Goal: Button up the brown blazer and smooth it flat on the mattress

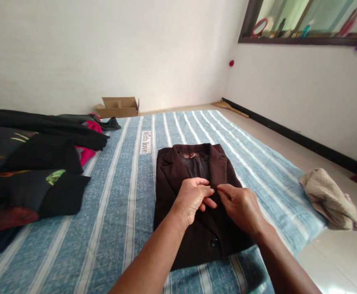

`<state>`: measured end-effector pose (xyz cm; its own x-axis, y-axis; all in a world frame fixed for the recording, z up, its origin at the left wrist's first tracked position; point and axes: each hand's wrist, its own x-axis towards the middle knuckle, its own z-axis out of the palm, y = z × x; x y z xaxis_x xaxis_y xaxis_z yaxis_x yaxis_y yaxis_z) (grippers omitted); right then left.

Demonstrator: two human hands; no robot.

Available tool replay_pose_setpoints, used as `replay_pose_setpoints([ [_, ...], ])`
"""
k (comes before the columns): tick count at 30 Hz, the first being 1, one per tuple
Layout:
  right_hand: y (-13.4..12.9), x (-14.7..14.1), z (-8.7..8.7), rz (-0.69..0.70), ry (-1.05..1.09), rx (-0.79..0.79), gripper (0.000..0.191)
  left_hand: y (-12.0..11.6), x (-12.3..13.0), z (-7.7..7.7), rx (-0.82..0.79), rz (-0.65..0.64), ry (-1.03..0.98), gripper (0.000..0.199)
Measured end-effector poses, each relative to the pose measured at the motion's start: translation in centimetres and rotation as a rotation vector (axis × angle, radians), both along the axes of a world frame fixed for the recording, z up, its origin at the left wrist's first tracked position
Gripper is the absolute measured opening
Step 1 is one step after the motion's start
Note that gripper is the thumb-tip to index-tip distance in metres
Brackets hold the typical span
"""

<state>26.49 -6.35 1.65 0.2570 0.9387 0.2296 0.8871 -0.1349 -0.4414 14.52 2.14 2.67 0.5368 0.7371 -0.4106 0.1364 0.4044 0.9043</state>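
Note:
A dark brown jacket (197, 241) lies folded into a rough rectangle on the bed, its collar towards the far side and a button showing near the lower edge. My left hand (193, 196) rests over the middle of its front, fingers apart, with nothing visibly gripped. Just to the right, my right hand (239, 202) pinches the edge of the jacket's lapel between thumb and forefinger. The fingertips of both hands are close together below the collar opening.
The bed (114, 204) has a blue and white striped cover. Dark clothes (59, 151) are heaped at the left. A cardboard box (120, 107) stands beyond the far edge. Beige cloth (331, 200) hangs over the right edge. A window ledge (301, 41) holds small items.

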Motion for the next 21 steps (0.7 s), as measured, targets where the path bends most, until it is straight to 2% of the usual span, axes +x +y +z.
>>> replay_pose_setpoints([
  [7,0.5,-0.4,0.0,-0.020,-0.340,-0.050,0.026,-0.1,0.2,-0.2,0.032,0.031,0.036,0.024],
  [12,1.1,-0.4,-0.7,0.010,-0.369,0.010,0.027,-0.2,0.3,-0.3,0.035,0.047,0.035,0.021],
  [14,1.1,-0.2,-0.7,-0.006,-0.286,0.009,0.027,-0.2,0.3,-0.4,0.037,0.051,0.033,0.020],
  [17,0.1,0.2,0.3,0.023,0.015,-0.011,0.024,-0.2,0.2,-0.4,0.035,0.060,0.020,0.019],
  [19,-1.3,0.3,1.6,0.174,0.276,-0.106,0.021,-0.1,0.1,-0.5,0.032,0.058,0.008,0.020],
  [21,-2.9,0.0,2.9,0.394,0.482,-0.285,0.019,-0.1,0.1,-0.6,0.038,0.044,-0.009,0.022],
])
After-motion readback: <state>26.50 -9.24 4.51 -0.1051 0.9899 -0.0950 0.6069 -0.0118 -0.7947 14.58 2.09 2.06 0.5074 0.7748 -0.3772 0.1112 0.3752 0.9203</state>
